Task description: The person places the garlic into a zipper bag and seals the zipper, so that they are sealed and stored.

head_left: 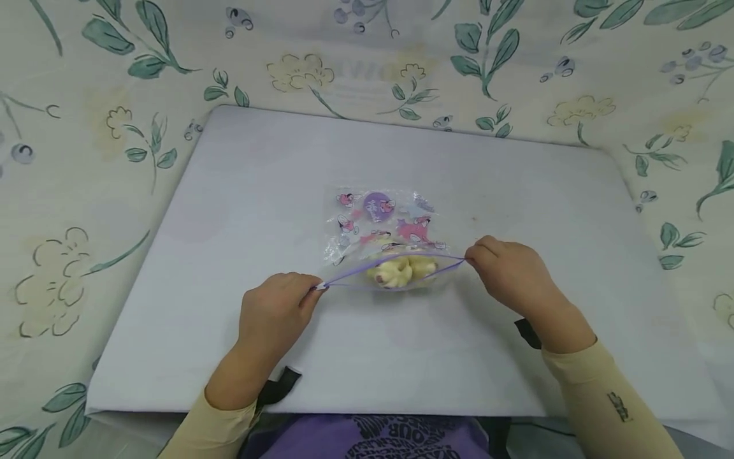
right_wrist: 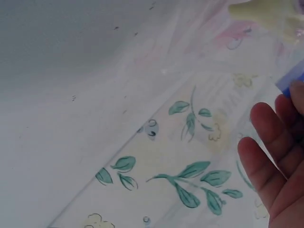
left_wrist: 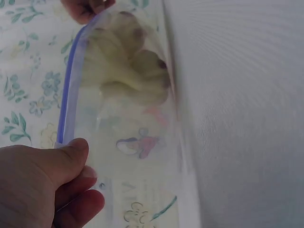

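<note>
A clear zip bag (head_left: 378, 217) printed with pink and purple figures lies on the white table, its purple-edged mouth facing the person. The two mouth edges stand apart in the middle. Inside is a pale yellow bunch (head_left: 404, 269) with brown tips, resembling small bananas. My left hand (head_left: 278, 312) pinches the mouth's left corner beside a small white slider (head_left: 321, 286); the left wrist view shows thumb and fingers on the purple strip (left_wrist: 71, 85). At the opposite corner, my right hand (head_left: 513, 277) pinches the strip's end, with other fingers extended in the right wrist view.
The white tabletop (head_left: 258, 172) surrounds the bag on all sides. Beyond its edges is a floral cloth (head_left: 298, 73) with leaves and flowers. Black straps (head_left: 279, 384) show at the wrists. A purple garment (head_left: 373, 440) is at the near table edge.
</note>
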